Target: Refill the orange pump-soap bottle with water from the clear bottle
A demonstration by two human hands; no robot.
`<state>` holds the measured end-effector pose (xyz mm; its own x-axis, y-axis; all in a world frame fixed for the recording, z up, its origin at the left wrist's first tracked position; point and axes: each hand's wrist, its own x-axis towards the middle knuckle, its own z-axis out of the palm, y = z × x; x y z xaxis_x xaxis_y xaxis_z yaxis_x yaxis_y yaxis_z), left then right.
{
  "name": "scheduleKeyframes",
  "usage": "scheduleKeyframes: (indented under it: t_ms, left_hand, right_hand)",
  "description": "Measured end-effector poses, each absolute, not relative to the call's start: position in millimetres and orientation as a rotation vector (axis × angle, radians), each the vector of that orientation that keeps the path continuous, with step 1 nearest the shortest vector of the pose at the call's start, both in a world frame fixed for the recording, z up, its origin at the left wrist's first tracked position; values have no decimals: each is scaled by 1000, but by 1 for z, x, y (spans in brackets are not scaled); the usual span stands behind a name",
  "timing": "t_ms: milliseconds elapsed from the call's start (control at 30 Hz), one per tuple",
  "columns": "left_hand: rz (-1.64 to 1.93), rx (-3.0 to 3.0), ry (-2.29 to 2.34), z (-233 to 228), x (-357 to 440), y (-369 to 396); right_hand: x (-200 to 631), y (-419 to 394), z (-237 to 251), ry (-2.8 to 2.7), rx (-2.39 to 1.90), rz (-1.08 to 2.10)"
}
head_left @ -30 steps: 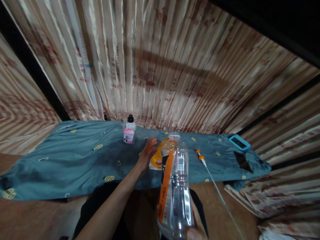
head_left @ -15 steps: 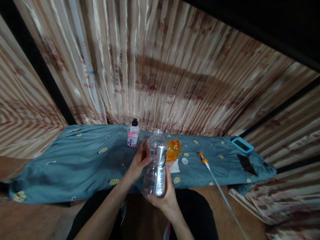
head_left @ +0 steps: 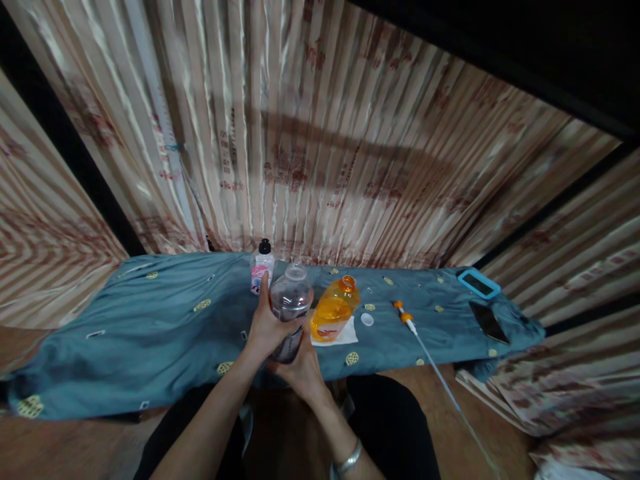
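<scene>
A clear plastic bottle [head_left: 290, 300] without a cap stands upright near the front edge of the table, over the blue cloth [head_left: 150, 327]. My left hand [head_left: 265, 327] wraps its left side. My right hand [head_left: 303, 370] grips its base from below and to the right. Just right of it an orange bottle [head_left: 333, 310] leans on a white paper [head_left: 347, 333]. A small white cap [head_left: 367, 320] lies on the cloth beyond that. Behind my hands stands a small bottle with a pink label and black cap [head_left: 262, 267].
An orange-tipped white cable [head_left: 407, 320] runs off the front edge to the right. A phone in a blue case [head_left: 479, 284] and a dark phone [head_left: 489, 322] lie at the cloth's right end. A striped curtain [head_left: 325, 133] hangs behind. My dark-clothed legs [head_left: 390, 427] are below.
The clear bottle came down from close to the camera to the table edge. My left hand left the orange bottle and took hold of the clear one.
</scene>
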<state>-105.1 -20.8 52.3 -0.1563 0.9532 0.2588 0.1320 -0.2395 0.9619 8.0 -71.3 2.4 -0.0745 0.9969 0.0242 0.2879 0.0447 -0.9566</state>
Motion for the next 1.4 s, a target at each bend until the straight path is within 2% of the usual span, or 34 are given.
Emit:
scheduleKeyframes:
  t_ms: [200, 433, 733, 1067, 1400]
  left_hand:
    - [1528, 1454, 1425, 57, -107, -14]
    - [1558, 1494, 1461, 53, -108, -11]
    - [1557, 1507, 1458, 38, -112, -14]
    - [1517, 1426, 1406, 8, -122, -40]
    - [1580, 1327, 1507, 2, -113, -59]
  right_hand:
    - [26, -86, 7, -1596, -1373, 919]
    - [106, -124, 1, -1459, -1519, 835]
    - [199, -68, -20, -1340, -1822, 520]
    - [212, -26, -36, -1553, -2029, 394]
    - [205, 5, -38, -1727, -2113, 218]
